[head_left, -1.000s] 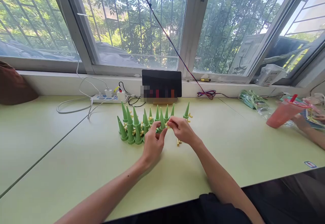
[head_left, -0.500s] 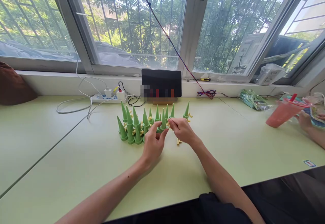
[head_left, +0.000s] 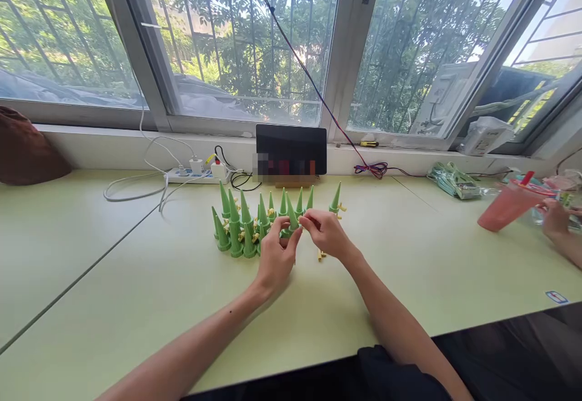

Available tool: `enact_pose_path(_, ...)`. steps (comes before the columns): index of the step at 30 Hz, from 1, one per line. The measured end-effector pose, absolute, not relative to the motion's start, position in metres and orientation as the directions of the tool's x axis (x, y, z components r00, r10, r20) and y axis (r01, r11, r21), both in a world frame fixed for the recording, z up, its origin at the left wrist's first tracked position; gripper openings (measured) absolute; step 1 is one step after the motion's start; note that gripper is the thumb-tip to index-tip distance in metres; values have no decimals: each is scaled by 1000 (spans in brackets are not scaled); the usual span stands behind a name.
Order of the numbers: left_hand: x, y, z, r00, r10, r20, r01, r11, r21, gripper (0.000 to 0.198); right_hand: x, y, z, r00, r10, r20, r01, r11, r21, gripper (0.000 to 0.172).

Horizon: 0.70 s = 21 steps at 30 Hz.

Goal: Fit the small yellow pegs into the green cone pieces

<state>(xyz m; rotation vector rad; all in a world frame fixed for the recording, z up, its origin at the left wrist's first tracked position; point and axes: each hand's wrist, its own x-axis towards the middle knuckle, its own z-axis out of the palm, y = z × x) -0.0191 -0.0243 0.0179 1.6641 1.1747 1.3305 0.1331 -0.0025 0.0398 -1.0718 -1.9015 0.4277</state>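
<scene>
I'm watching two bare hands meet above the counter point(head_left: 136, 298). The left hand point(head_left: 276, 252) has its fingers curved part-way open around one green cone point(head_left: 292, 217), thumb on the near side; the cone stands between those fingers, its tip pointing up and leaning slightly left. The right hand point(head_left: 330, 232) has its fingers pinched together just beside the cone, closed on a small yellow piece point(head_left: 301, 222) — most of that is hidden by the fingertips, so I can't tell how far it sits in the cone.

Left of the left fingers, and a little behind them, stands a crowd of green cones point(head_left: 235, 237), some with yellow bits at their sides. One lone cone point(head_left: 335, 200) stands beyond the right fingers, a yellow piece at its base. Loose yellow pieces point(head_left: 321, 256) lie just below the right hand.

Farther off behind the fingers is a dark tablet point(head_left: 291, 149), with a white power strip point(head_left: 195, 175) to its left. Well to the right of both hands I see a pink cup point(head_left: 504, 206), tilted in view — and another person's hand point(head_left: 555, 218) beside it.
</scene>
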Motion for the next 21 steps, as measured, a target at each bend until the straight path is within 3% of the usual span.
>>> enact_pose_path(21,-19,-24,14,67,909,412,246,-415,876,25,129,-3,39,-219,833,509,515,542,-665,42)
